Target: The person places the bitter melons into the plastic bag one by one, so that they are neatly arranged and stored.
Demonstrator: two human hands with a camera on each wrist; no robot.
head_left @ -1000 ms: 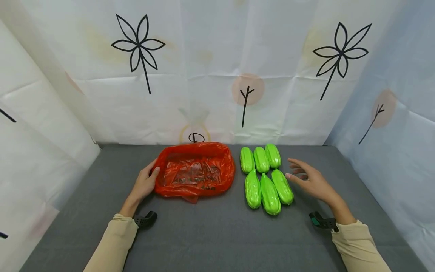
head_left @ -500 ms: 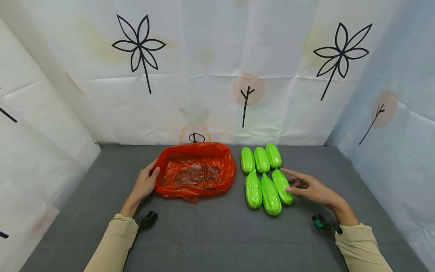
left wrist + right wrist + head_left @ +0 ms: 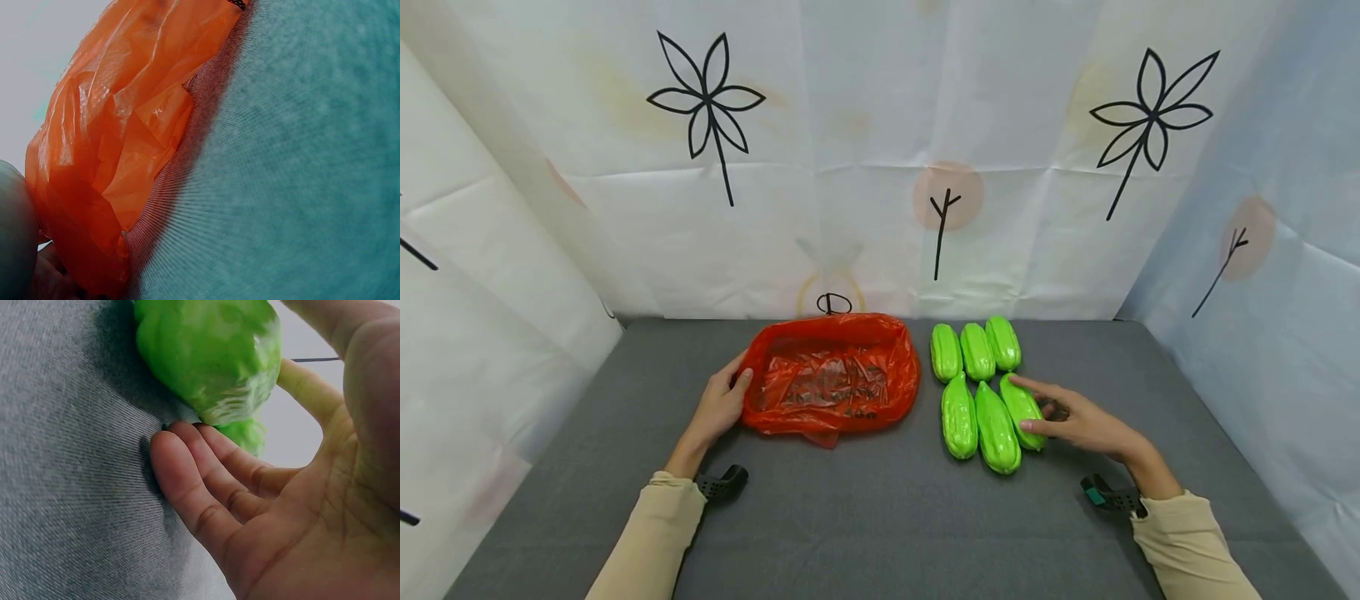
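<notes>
In the head view my left hand (image 3: 720, 407) holds the left rim of an open red plastic bag (image 3: 829, 422), thumb at the rim and the other fingers mostly hidden behind it. The left wrist view shows the bag's crumpled side (image 3: 94, 144) close up. On the right, several shiny green gourds (image 3: 958, 421) lie in two rows. My right hand (image 3: 1086, 423) reaches over the nearest row's rightmost gourd (image 3: 1019, 407), index finger at its far tip and thumb over its near part. In the right wrist view, fairly straight fingers (image 3: 178, 465) lie beside a gourd (image 3: 209, 353).
A grey cloth covers the table (image 3: 880, 525). White patterned curtains (image 3: 850, 142) stand behind it and along both sides. The bag lies left of the gourds, with a narrow gap between them.
My right hand has moved left from beside the gourds until its fingers and thumb reach over the rightmost near gourd. The left hand and the bag have stayed in place.
</notes>
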